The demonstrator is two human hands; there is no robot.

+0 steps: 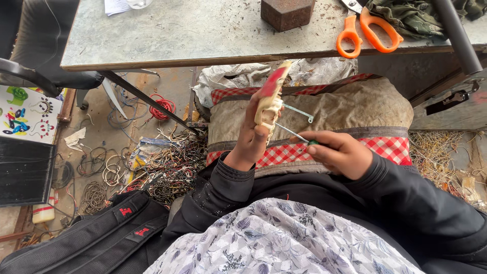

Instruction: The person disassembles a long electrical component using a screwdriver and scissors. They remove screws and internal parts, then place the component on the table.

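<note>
Centre of frame: left hand is holding a cream plastic part w/ a red face upright, its grip closed around the lower end, thumb side toward the camera. Right hand is gripping a screwdriver by its green handle, fingers closed round it, the thin shaft angling up-left so the tip is meeting the part near the left fingers. A bent metal strip is sticking out of the part to the right. Both are hovering over a tan sack w/ red check trim, below the table edge. Orange scissors and a rusty block are sitting on the table, upper right; wire scraps are littering the floor at left. To do it well, probably: keeping the shaft square to the screw, the part braced firm, light steady pressure so the tip isn't slipping toward the fingers.
</note>
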